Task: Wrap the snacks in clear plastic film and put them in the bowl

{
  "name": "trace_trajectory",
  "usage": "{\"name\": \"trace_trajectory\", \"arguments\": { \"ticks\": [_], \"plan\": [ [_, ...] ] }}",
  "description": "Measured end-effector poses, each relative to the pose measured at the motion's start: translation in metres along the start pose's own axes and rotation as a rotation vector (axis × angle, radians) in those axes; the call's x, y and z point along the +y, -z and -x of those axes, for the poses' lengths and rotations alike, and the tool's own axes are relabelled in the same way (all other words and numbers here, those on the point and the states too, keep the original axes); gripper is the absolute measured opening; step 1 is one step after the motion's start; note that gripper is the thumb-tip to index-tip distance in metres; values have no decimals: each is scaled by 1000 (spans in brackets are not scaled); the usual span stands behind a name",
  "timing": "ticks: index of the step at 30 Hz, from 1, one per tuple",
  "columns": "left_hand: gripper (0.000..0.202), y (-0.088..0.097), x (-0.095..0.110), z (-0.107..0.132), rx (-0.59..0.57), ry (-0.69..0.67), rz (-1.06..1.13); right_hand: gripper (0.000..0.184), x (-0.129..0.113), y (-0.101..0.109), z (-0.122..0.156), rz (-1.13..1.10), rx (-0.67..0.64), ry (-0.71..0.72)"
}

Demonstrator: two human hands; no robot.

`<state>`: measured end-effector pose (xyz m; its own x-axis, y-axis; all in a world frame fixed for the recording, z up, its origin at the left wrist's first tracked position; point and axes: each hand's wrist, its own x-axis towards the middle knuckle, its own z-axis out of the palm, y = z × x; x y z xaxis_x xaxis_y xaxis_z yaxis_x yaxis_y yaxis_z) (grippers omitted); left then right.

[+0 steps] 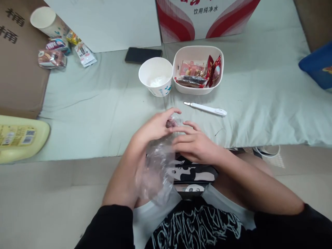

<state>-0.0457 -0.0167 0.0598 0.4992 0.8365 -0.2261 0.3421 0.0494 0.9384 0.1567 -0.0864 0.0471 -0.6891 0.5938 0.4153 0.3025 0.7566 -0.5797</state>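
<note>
A clear plastic bag (158,173) hangs from my hands over the front edge of the table, its lower part blurred. My left hand (159,126) is closed on the bag's upper end, around a small dark red item (171,122) seen through the plastic. From the other side my right hand (193,141) grips the same bag, fingers bent against it. Just beyond the hands lies a white-handled scalpel-like knife (206,108). Behind that stand a white paper cup (155,65) with something pale inside and a white plastic bowl (198,90) holding several wrapped snacks (193,69).
A black phone (143,55) lies behind the cup, before a white and red carton (207,20). To the left are a paper cup (48,21), snack packets (52,58), a cardboard box (20,76) and a yellow bottle (23,138). A blue object (317,65) stands far right.
</note>
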Motion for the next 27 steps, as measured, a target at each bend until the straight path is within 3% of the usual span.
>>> {"name": "trace_trajectory", "arguments": {
  "ticks": [2, 6, 8, 11, 14, 17, 20, 22, 23, 24, 27],
  "plan": [
    [60, 8, -1, 3, -39, 58, -61, 34, 0, 0, 6, 18, -42, -18],
    [60, 24, -2, 8, 21, 102, 53, 52, 7, 7, 15, -39, -63, -137],
    [56, 27, -1, 8, 13, 80, 116, 42, 7, 11, 14, -98, -74, -195],
    [52, 25, 0, 5, 22, 37, 166, 19, 2, 15, 8, -202, 68, -377],
    [49, 21, 1, 1, 61, 3, 197, 18, -2, 13, 1, -273, 244, -644],
    [46, 15, 3, -4, 102, -30, 203, 23, 0, 8, -1, -383, 398, -857],
    [42, 6, 6, -9, 94, -65, 176, 54, 4, 2, 0, -527, 507, -957],
    [39, -1, 10, -11, 66, -87, 170, 77, 5, 1, 1, -616, 446, -995],
    [39, -3, 13, -12, 59, -95, 176, 80, 5, 1, 1, -659, 381, -1010],
    [39, -5, 15, -12, 65, -101, 188, 74, 5, 2, 1, -693, 306, -1019],
    [42, -5, 20, -12, 162, -114, 256, 29, 6, 6, 2, -675, 151, -989]
  ]
}}
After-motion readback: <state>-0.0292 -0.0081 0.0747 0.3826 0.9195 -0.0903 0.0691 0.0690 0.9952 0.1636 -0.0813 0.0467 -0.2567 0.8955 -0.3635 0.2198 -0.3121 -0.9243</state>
